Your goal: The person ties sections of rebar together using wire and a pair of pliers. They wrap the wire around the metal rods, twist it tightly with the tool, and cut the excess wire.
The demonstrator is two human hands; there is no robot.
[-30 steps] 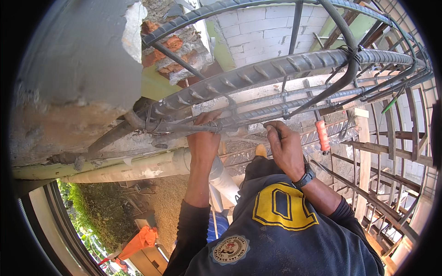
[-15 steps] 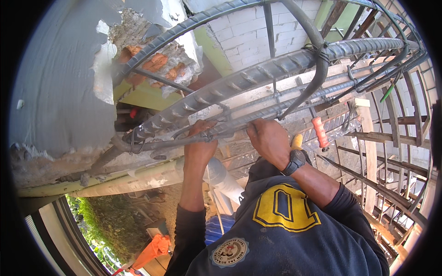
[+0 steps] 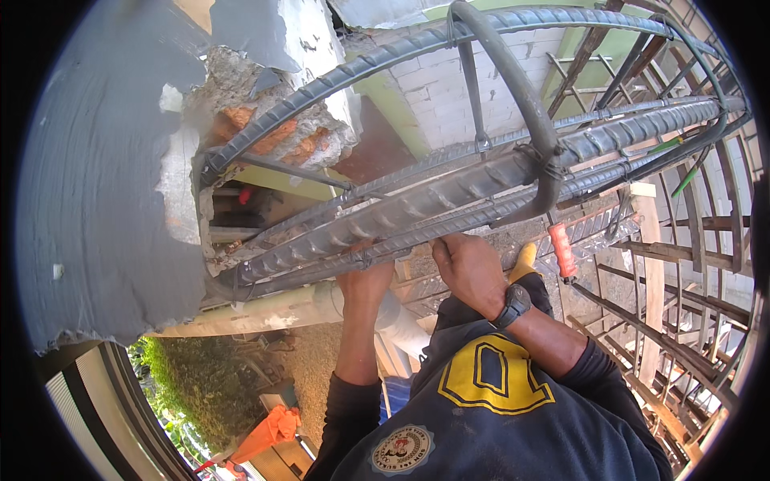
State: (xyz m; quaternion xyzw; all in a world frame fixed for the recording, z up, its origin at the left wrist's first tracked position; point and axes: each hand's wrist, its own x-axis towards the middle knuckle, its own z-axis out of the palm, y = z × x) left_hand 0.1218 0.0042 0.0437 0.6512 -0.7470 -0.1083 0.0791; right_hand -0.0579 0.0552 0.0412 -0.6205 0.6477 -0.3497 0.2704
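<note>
A cage of ribbed steel rebar (image 3: 385, 212) runs from the wall on the left toward the upper right, with bent steel stirrups (image 3: 513, 76) around it and thin wire ties at the crossings. My left hand (image 3: 365, 279) is at the underside of the lower bars, its fingers hidden behind the steel. Just right of it, my right hand (image 3: 472, 271) is closed near the lowest bar, the wrist wearing a dark watch (image 3: 516, 301). Whatever may be pinched in these fingers is too small to make out. A tool with an orange-red grip (image 3: 562, 250) hangs beside the cage to the right.
A grey plastered wall (image 3: 112, 192) ends in broken concrete and brick (image 3: 269, 128) at the left. Timber framing (image 3: 690, 264) fills the right side. Below are a pale pipe (image 3: 273, 311), a yellow boot (image 3: 525, 258) and an orange cloth (image 3: 269, 433) at a lower level.
The head view has shifted, so the cage appears differently angled. My left hand has moved lower behind the bars, with its fingers now more hidden. My right hand stays closed near the lowest bar.
</note>
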